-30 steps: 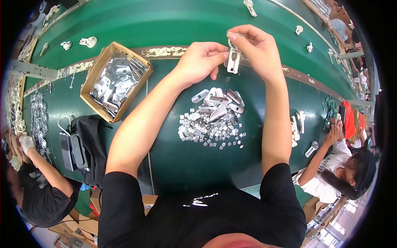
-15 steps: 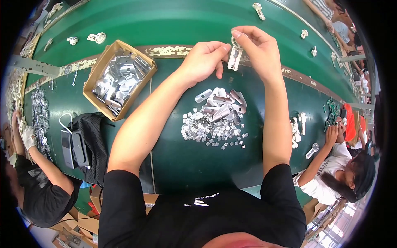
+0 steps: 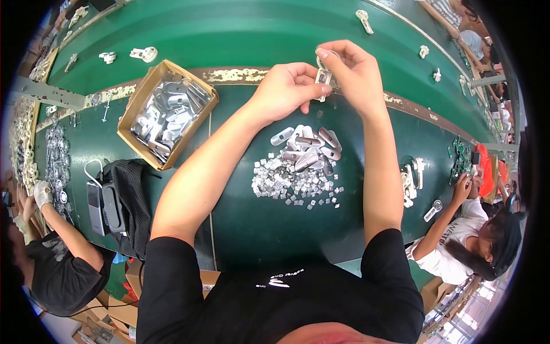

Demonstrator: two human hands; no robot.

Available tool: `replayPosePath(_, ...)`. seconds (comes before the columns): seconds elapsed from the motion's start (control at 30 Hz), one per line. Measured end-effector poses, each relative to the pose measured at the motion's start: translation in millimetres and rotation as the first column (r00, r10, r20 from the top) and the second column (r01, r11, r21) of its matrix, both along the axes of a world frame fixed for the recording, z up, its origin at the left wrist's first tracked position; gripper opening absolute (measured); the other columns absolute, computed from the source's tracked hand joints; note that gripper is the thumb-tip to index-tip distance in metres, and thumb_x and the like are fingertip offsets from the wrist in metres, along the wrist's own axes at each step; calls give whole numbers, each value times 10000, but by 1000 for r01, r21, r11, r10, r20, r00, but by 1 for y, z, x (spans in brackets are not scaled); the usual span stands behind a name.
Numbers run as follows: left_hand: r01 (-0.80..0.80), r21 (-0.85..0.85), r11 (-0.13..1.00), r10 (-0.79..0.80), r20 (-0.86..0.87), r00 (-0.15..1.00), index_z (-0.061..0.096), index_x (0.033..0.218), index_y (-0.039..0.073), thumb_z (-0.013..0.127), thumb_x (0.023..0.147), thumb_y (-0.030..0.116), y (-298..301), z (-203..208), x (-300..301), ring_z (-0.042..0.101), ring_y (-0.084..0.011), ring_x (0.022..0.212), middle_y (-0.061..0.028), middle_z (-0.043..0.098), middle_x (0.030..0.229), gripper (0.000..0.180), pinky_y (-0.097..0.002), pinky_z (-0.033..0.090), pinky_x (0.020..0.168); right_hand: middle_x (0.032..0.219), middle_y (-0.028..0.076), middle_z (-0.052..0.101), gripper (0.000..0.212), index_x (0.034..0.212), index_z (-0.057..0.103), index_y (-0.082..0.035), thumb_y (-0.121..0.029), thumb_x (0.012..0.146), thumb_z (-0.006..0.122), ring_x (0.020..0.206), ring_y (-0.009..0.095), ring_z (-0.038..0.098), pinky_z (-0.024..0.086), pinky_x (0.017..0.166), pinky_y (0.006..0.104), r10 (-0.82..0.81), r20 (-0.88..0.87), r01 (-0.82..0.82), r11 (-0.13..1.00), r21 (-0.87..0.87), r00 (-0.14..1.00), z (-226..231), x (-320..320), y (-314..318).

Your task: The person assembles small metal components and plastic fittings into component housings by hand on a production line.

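Note:
Over the table's far edge I hold a white plastic part (image 3: 323, 77) with a round ring end and a long, narrow body. My right hand (image 3: 362, 74) is closed round the ring end. My left hand (image 3: 286, 92) is closed at the lower end of the body, its thumb lying across it; whether a small piece sits under that thumb is hidden. Below my hands lies a pile of shiny oval metal plates (image 3: 310, 150). A heap of tiny clear-silver square pieces (image 3: 281, 180) spreads in front of the plates.
Left of my left forearm stands a cardboard box (image 3: 127, 126) of metal plates, with a black bag (image 3: 133, 200) nearer me. A green belt (image 3: 240, 40) carrying white parts runs beyond the table. More white parts (image 3: 409, 182) lie right of my right arm. Co-workers sit on both sides.
My left hand has moved right, and its thumb now lies on the white plastic part's lower end. White parts on the belt have shifted right.

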State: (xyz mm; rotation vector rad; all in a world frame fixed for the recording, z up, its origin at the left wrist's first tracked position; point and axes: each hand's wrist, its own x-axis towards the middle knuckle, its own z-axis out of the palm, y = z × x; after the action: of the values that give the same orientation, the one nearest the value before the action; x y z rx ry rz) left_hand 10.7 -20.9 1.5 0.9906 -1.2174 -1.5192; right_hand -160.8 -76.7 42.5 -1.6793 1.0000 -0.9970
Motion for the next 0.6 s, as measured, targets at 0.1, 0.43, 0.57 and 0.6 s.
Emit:
replayPosePath(0.1, -50, 3, 999, 50, -35, 998, 656, 997, 7, 809, 917, 99, -1, -2, 2, 592, -65, 585, -11, 692, 773, 196, -225, 463, 531, 863, 43, 722, 239, 1129, 713, 22, -164, 984, 747, 756, 75, 656, 538, 624, 253, 33, -11, -33, 999, -40, 999, 1, 5, 2)
replayPosePath(0.43, -169, -77, 983, 182, 227, 957, 694, 1090, 45, 791, 930, 91, 1, 2, -9, 590, -75, 586, -26, 704, 783, 192, -250, 464, 513, 894, 51, 683, 247, 1139, 732, -29, -139, 922, 773, 687, 126, 575, 499, 629, 287, -69, -313, -55, 927, -370, 947, 8, 6, 14)
replayPosePath(0.57, -232, -86, 969, 247, 311, 918, 702, 1111, 37, 786, 931, 88, 6, 11, -11, 616, -99, 593, -31, 716, 796, 205, -269, 493, 527, 913, 71, 668, 262, 1133, 736, -40, -144, 898, 788, 694, 159, 582, 504, 644, 298, -108, -311, -44, 895, -444, 944, 8, 7, 16)
replayPosePath(0.6, -261, -50, 964, 264, 310, 914, 704, 1088, 27, 783, 934, 91, 6, 12, -11, 623, -105, 596, -33, 718, 799, 185, -274, 502, 536, 903, 68, 667, 263, 1124, 737, -39, -151, 894, 797, 690, 153, 579, 505, 639, 299, -114, -276, -29, 883, -468, 954, 8, 6, 15)
